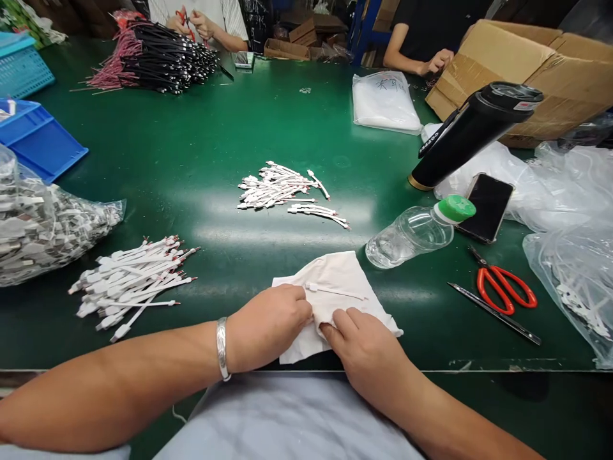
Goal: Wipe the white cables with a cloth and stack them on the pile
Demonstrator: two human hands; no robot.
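My left hand [268, 326], with a silver bracelet at the wrist, is closed and pinches the near end of a short white cable [335, 292] that lies across a white cloth [345, 275]. My right hand [361, 348] is closed too, its fingers pinching the cloth's fold close beside the left fingers. The cloth rests on the green table [201, 153] at its front edge. A pile of white cables with red tips [129, 284] lies to the left of my hands. Another pile of white cables [282, 188] lies further out, mid-table.
A lying water bottle [414, 233], a phone [488, 206], a black flask [472, 131] and red scissors [505, 287] are at the right. Plastic bags [569, 268], a cardboard box [531, 70], blue trays [38, 137] and a bag of connectors [43, 223] ring the table. Two other people work at the far side.
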